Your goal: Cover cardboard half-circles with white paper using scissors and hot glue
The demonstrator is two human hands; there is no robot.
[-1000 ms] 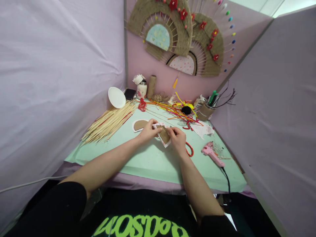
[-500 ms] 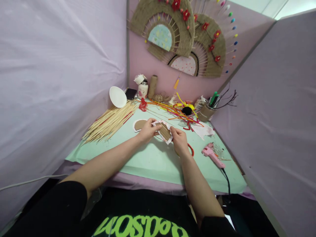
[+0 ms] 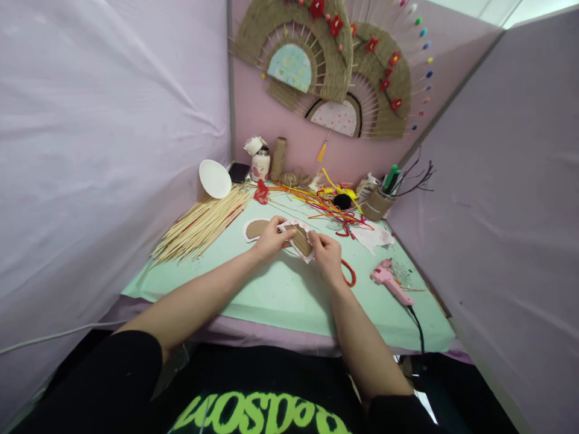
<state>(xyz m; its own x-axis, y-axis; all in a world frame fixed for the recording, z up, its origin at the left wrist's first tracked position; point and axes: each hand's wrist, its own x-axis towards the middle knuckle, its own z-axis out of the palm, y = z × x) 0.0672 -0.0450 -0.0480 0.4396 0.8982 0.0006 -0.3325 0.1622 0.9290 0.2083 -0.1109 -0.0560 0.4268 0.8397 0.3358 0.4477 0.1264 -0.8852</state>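
Observation:
A small piece of brown cardboard (image 3: 300, 239) with white, pink-dotted fabric round its edge is held up over the pale green table. My left hand (image 3: 273, 236) grips its left end, thumb on top. At its right edge, the fingers of my right hand (image 3: 324, 248) pinch the fabric border. Left of my left hand, a second half-round cardboard piece (image 3: 257, 229) with a white border lies on the table. Red-handled scissors (image 3: 349, 274) lie partly hidden behind my right wrist.
Thin wooden sticks (image 3: 199, 226) lie at the left. A pink glue gun (image 3: 391, 283) with a black cord rests at the right. Coloured pipe cleaners (image 3: 323, 205), a pen holder (image 3: 378, 204) and a white jar (image 3: 260, 165) stand or lie at the back.
My right hand has shifted slightly left along the fabric edge of the cardboard piece. My left hand keeps its hold. The whole view has moved a little.

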